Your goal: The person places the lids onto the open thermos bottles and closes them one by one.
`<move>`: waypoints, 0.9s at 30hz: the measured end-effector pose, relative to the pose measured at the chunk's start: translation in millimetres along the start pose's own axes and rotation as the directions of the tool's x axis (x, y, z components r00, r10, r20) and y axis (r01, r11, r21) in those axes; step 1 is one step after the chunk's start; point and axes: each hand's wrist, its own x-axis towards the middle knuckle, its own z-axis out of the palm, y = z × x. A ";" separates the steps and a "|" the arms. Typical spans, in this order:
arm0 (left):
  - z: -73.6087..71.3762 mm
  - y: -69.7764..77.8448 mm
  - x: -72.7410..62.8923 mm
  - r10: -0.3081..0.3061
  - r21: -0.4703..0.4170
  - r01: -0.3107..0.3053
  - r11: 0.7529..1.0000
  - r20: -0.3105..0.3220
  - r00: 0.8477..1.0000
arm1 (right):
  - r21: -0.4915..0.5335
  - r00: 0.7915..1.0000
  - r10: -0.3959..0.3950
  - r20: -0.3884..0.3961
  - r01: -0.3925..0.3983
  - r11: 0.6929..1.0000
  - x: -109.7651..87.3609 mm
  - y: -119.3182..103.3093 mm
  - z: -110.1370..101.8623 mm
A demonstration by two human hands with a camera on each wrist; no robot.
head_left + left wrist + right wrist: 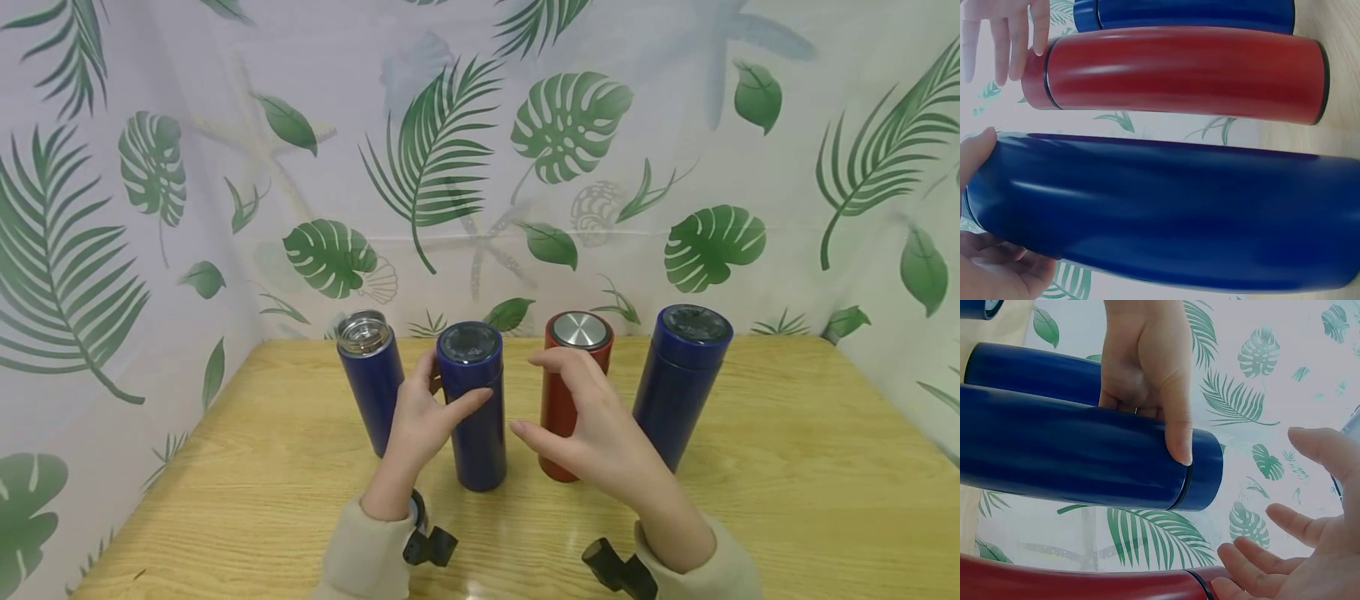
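My left hand [423, 414] grips a blue thermos flask [482, 446] near its top, thumb [1179, 434] across the front just under the lid seam. This flask stands upright with a dark, glossy lid top [469, 342]. My right hand [596, 421] is in the air to its right, thumb and fingers spread apart and holding nothing. In the head view it overlaps a red thermos flask [557, 400] with a silver lid top [581, 330]. Just left of the left hand stands another blue flask [372, 396], its cap off and a clear rim showing.
A further blue flask [678, 400] with its lid on stands at the right, partly behind the right forearm. All the flasks stand on a wooden table [247, 500]. A leaf-patterned cloth [465, 250] hangs behind and beside it.
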 end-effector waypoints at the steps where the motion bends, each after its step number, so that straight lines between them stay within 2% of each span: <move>1: 0.3 -0.9 0.1 0.012 -0.010 -0.012 1.000 0.001 1.000 | 0.001 1.000 0.006 0.006 -0.006 1.000 0.0 -0.3 -0.3; 11: 4.0 -10.7 2.9 0.097 -0.091 -0.096 0.991 0.000 0.995 | 0.003 0.999 0.004 0.038 -0.005 1.000 -0.2 -0.6 -1.4; 19: 3.8 -16.4 6.6 0.165 -0.116 -0.159 0.980 0.048 0.985 | -0.005 0.999 -0.014 0.037 0.014 1.000 0.7 0.2 -1.1; 22: 3.0 -16.0 6.4 0.160 -0.104 -0.154 0.983 0.050 0.986 | -0.005 0.999 -0.002 0.047 0.002 1.000 0.2 -0.6 -1.3; 27: 1.4 -11.3 4.5 0.124 -0.036 -0.124 0.992 -0.004 0.992 | -0.006 0.998 0.009 0.056 -0.009 1.000 -0.1 -1.8 -1.7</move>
